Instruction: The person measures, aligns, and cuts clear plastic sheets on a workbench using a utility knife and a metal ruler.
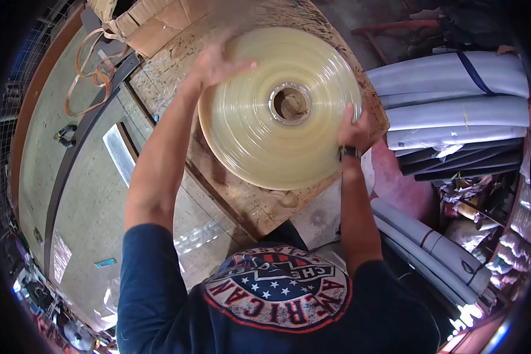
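A big, wide roll of yellowish clear plastic film (pixel 248 127) lies flat on a worn wooden tabletop (pixel 251 206). Its cardboard core (pixel 291 104) shows as a round hole in the middle. At the upper left edge of the roll is my left hand (pixel 218 64), its thumb stretched over the film and its fingers spread and smeared by motion. My right hand (pixel 355 127), with a dark watch at the wrist, grips the right rim; the thumb rests on the top face, and the other fingers are partly hidden.
An open cardboard box (pixel 159 26) stands beyond my left hand. Looped tan straps (pixel 94 74) and black-handled scissors (pixel 66 135) lie on the left surface. Stacked grey rolls (pixel 454 109) are at right, with more long rolls (pixel 425 242) below.
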The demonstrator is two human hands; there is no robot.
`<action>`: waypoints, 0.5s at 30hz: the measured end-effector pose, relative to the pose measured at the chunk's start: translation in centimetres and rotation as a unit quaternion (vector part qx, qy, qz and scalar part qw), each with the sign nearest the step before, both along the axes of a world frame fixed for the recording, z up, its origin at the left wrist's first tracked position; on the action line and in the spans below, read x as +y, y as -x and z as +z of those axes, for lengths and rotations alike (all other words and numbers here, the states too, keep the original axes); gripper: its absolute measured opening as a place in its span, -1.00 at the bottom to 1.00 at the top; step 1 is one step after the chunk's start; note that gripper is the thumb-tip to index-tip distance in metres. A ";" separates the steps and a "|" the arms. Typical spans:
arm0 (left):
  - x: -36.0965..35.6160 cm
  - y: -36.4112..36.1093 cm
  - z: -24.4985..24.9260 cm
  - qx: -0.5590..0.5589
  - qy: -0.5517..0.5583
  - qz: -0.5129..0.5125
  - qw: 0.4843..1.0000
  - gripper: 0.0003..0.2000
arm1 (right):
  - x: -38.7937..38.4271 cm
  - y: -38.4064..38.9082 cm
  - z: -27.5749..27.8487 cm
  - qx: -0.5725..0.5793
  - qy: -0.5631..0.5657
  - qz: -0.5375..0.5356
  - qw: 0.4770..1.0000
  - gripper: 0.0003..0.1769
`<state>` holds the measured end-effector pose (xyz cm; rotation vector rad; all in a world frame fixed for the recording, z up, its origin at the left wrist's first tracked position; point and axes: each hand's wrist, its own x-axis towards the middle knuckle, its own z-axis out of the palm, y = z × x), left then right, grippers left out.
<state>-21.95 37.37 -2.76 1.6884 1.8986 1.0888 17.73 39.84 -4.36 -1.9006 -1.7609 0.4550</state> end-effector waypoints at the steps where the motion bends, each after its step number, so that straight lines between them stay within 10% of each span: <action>1: 0.9 0.0 0.1 0.044 -0.034 0.004 0.998 -0.15 | -1.0 -0.8 -0.3 0.034 0.007 -0.006 0.999 -0.22; 7: -8.8 -2.0 2.6 -0.090 -0.077 0.243 0.963 -0.37 | 7.7 0.0 2.9 -0.011 -0.078 0.084 0.993 -0.15; 9: -14.2 -7.0 3.0 -0.274 0.008 0.241 0.931 -0.12 | 14.6 3.2 2.4 0.006 -0.115 0.223 0.968 -0.12; 12: -16.2 -11.1 -0.2 -0.098 0.059 0.246 0.962 0.02 | 17.2 7.4 3.2 0.059 0.127 0.328 0.934 -0.05; 15: -14.2 -11.2 1.2 -0.082 0.054 0.262 0.960 0.06 | 16.2 7.2 1.5 -0.123 0.018 0.314 0.941 0.02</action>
